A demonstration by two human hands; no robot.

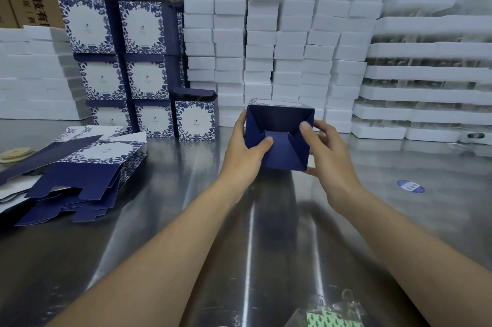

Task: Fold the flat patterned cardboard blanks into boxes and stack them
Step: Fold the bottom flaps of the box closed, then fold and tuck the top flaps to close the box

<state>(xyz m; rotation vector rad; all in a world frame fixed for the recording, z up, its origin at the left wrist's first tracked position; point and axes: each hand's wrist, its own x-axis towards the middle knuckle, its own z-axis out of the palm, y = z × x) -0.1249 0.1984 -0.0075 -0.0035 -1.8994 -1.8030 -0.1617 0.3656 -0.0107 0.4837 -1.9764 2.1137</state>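
Box [278, 120] is held over the counter [266, 233], just right of the stack of folded boxes [127, 65], with its navy bottom flaps facing the camera. Left hand [245, 152] grips the box's left side, thumb pressed on the centre flap. Right hand [328, 152] grips the right side, thumb on the right flap. Pile of flat blanks [80, 169] lies in front of the stack, slightly left. White foam blocks [279, 33] are piled right of the stack.
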